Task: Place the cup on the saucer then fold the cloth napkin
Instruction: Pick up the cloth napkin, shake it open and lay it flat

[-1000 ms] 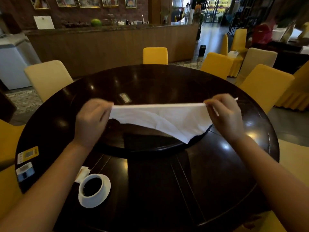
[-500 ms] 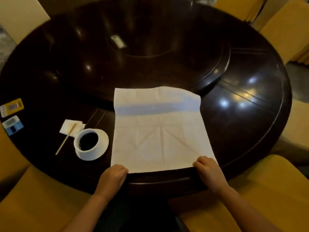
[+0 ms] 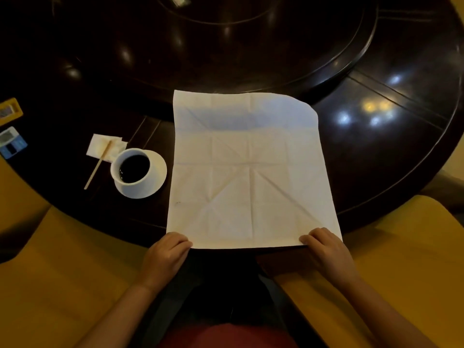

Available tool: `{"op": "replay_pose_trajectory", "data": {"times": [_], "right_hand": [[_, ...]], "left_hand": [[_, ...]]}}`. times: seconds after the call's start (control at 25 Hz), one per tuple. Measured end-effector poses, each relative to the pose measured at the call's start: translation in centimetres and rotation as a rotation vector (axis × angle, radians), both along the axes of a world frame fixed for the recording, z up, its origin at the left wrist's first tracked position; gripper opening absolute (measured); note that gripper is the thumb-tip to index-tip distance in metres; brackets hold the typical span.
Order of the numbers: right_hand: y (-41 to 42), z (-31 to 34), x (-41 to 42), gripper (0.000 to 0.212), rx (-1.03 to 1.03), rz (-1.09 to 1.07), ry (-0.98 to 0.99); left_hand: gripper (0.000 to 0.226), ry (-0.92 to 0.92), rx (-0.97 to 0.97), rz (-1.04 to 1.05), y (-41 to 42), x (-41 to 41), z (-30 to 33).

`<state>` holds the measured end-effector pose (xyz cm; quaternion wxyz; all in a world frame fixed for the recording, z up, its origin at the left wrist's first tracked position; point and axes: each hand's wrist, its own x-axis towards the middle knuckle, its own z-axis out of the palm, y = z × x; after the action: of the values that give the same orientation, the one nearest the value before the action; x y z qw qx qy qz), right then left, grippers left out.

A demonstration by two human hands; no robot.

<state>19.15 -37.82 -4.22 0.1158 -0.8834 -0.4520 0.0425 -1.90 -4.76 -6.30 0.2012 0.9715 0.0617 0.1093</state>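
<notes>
Here both hands' fingers, left hand (image 3: 164,257) and right hand (image 3: 326,249), pinch the napkin's (image 3: 248,172) near corners.

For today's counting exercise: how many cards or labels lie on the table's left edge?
2. A yellow card lies at the far left edge, and a blue and white card sits just nearer the person. Both are cut off by the frame; more may lie outside it.

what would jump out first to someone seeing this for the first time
A white cloth napkin lies spread flat on the dark round table, its near corners held by the left hand and right hand. To its left a white cup of dark liquid sits on its saucer.
</notes>
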Motion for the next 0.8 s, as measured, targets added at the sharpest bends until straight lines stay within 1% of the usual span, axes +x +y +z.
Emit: {"op": "replay_pose_trajectory", "data": {"times": [0.04,0.08,0.16,0.24,0.32,0.4,0.48,0.52,0.64,0.72,0.8], "right_hand": [[-0.2,0.2,-0.3,0.018,-0.005,0.0,0.005],[-0.2,0.4,-0.5,0.017,-0.008,-0.019,0.021],[0.7,0.9,-1.2,0.036,0.006,-0.077,0.052],[3.6,1.0,-2.0,0.043,0.058,-0.116,0.034],[7.6,0.2,-3.1,0.047,0.035,-0.118,0.035],[11.3,-1.3,-3.9,0.051,-0.027,-0.115,0.05],[13.2,-2.6,-4.2,0.053,-0.08,-0.126,0.052],[13.3,-3.0,-4.0,0.054,-0.101,-0.126,0.046],[10.7,-3.6,-2.2,0.057,-0.145,-0.124,0.035],[7.9,-3.6,-0.1,0.06,-0.177,-0.171,0.005],[5.1,-3.6,2.4,0.063,-0.205,-0.244,0.0]], "left_hand": [[0.034,0.004,-0.016,-0.001,0.0,-0.4,0.2],[0.032,0.0,-0.038,0.01,-0.2,-0.5,0.6],[0.032,-0.03,-0.065,0.069,-1.2,0.0,1.4],[0.043,0.003,-0.059,0.148,-3.4,2.5,2.2],[0.053,0.126,0.007,0.2,-6.2,6.1,2.4],[0.06,0.262,0.132,0.2,-8.5,9.1,1.3],[0.063,0.359,0.237,0.197,-8.8,10.3,-0.3],[0.062,0.374,0.256,0.208,-8.4,10.2,-1.1],[0.06,0.393,0.195,0.223,-5.6,9.1,-1.9],[0.062,0.412,0.162,0.26,-3.3,8.1,-1.9],[0.065,0.423,0.139,0.341,-1.6,6.8,-1.8]]}}
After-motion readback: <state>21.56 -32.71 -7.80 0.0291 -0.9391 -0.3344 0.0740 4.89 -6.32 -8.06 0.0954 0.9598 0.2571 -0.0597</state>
